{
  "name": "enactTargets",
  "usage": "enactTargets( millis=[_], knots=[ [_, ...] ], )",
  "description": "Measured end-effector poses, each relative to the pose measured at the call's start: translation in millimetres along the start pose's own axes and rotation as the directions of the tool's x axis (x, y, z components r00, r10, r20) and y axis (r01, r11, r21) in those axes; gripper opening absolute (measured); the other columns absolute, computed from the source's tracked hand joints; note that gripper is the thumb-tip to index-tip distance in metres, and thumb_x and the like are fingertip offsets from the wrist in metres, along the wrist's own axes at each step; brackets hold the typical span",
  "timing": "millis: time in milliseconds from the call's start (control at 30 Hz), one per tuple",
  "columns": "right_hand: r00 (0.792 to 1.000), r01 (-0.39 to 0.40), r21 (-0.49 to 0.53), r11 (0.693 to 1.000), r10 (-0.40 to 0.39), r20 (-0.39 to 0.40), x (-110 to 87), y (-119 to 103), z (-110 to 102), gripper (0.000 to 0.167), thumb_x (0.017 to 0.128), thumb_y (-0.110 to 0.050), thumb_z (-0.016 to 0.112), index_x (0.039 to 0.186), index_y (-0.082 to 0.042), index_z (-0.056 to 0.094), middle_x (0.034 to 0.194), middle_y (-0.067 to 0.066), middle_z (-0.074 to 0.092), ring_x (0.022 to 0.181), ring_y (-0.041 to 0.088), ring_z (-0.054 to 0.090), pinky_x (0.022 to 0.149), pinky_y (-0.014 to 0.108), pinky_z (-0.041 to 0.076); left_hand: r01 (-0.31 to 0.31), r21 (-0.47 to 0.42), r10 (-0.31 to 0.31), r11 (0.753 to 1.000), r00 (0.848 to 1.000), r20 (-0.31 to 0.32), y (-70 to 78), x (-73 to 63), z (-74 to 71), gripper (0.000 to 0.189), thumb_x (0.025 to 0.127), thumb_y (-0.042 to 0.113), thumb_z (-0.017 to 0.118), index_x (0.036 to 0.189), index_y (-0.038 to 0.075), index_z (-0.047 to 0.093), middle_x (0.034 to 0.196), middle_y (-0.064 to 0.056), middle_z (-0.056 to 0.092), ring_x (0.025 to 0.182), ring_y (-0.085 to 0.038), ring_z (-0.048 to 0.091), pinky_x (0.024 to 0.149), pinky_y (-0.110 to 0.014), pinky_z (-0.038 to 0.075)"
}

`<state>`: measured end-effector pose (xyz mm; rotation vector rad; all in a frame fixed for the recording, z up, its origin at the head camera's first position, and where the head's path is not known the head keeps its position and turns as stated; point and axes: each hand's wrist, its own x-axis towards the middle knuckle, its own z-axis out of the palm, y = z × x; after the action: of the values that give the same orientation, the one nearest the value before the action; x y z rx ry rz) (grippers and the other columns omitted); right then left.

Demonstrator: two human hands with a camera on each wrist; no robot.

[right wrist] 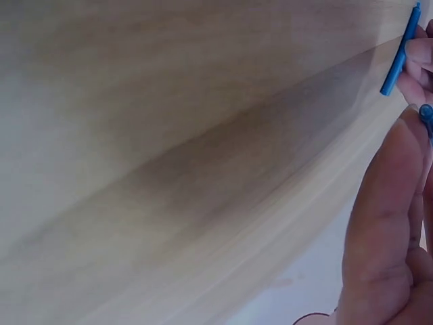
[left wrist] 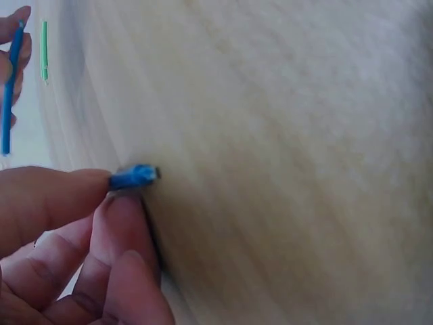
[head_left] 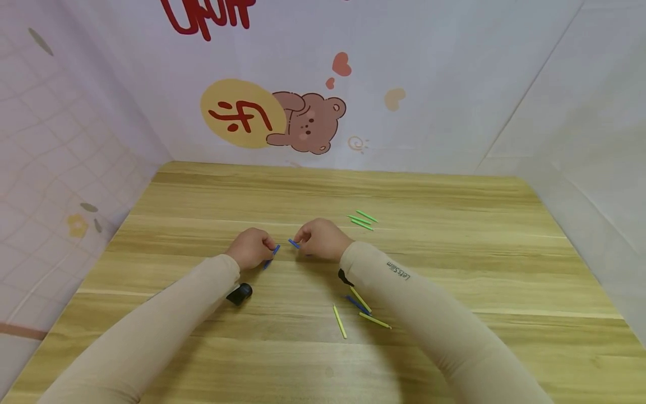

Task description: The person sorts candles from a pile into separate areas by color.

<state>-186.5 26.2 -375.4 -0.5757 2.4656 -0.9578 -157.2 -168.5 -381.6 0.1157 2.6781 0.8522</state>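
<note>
My left hand (head_left: 250, 248) pinches a thin blue candle (head_left: 268, 263) between thumb and fingertips, just above the wooden table. In the left wrist view that blue candle (left wrist: 135, 177) points end-on, with a small dark tip. Across a short gap, my right hand (head_left: 323, 240) pinches a second blue candle (head_left: 294, 243), partly covered by the fingers. The left wrist view shows the right hand's candle (left wrist: 11, 95) at its full length. In the right wrist view only a small end of this candle (right wrist: 425, 113) shows at the frame's edge. The two candles are apart.
Three green candles (head_left: 361, 220) lie side by side beyond my right hand. Nearer, by the right forearm, are another blue candle (head_left: 358, 305) and three yellow candles (head_left: 340, 321). A printed cloth wall (head_left: 429, 129) rises behind the wooden table (head_left: 282, 348).
</note>
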Motion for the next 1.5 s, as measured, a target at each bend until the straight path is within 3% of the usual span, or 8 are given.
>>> enactTargets(
  millis=[267,500,700,1067,1500],
  knots=[
    [0.999,-0.037,-0.048,0.998,0.038,0.028,4.9,-14.5,4.6,0.017,0.083,-0.005,0.068,0.100,-0.006,0.073,0.089,0.002,0.068,0.075,0.013,0.058,0.068,0.024,0.048,-0.013,0.012,0.013,1.000,1.000,-0.004,-0.2,-0.5,-0.6,0.007,0.083,0.004,0.066,0.088,0.000,0.068,0.086,-0.008,0.066,0.083,-0.022,0.057,0.079,-0.037,0.048],
    [0.993,-0.107,-0.042,0.993,0.109,0.039,8.7,-22.6,11.6,0.018,0.084,-0.004,0.067,0.101,-0.003,0.073,0.085,0.003,0.069,0.059,0.010,0.055,0.056,0.021,0.046,-0.002,0.009,0.002,1.000,1.000,0.009,0.6,-0.1,-1.5,0.008,0.083,0.004,0.066,0.090,-0.001,0.068,0.089,-0.009,0.067,0.087,-0.024,0.059,0.084,-0.040,0.048],
    [0.993,-0.112,-0.094,0.989,0.115,0.027,12.0,-25.3,14.8,0.014,0.085,-0.007,0.068,0.098,-0.005,0.073,0.089,0.002,0.068,0.065,0.010,0.055,0.062,0.021,0.046,-0.005,0.012,0.005,1.000,1.000,0.010,0.3,0.0,-1.8,0.009,0.082,0.003,0.066,0.089,-0.001,0.068,0.088,-0.009,0.067,0.086,-0.024,0.059,0.084,-0.041,0.048],
    [0.987,-0.154,-0.101,0.983,0.159,0.040,20.4,-25.1,23.3,0.007,0.082,-0.005,0.067,0.088,-0.007,0.072,0.067,-0.002,0.061,0.051,0.008,0.051,0.048,0.020,0.041,-0.004,0.011,0.004,1.000,1.000,0.008,-0.9,1.0,-1.4,0.009,0.083,0.004,0.065,0.090,-0.001,0.068,0.089,-0.010,0.067,0.087,-0.024,0.059,0.084,-0.040,0.048],
    [0.977,-0.201,-0.078,0.977,0.205,0.054,22.6,-30.7,26.2,0.005,0.082,-0.004,0.069,0.086,-0.005,0.071,0.061,-0.001,0.059,0.049,0.010,0.051,0.045,0.022,0.041,-0.007,0.012,0.007,1.000,1.000,0.013,-0.5,0.4,-2.1,0.008,0.084,0.003,0.064,0.088,-0.001,0.068,0.086,-0.009,0.067,0.084,-0.023,0.058,0.081,-0.039,0.049]
  ],
)
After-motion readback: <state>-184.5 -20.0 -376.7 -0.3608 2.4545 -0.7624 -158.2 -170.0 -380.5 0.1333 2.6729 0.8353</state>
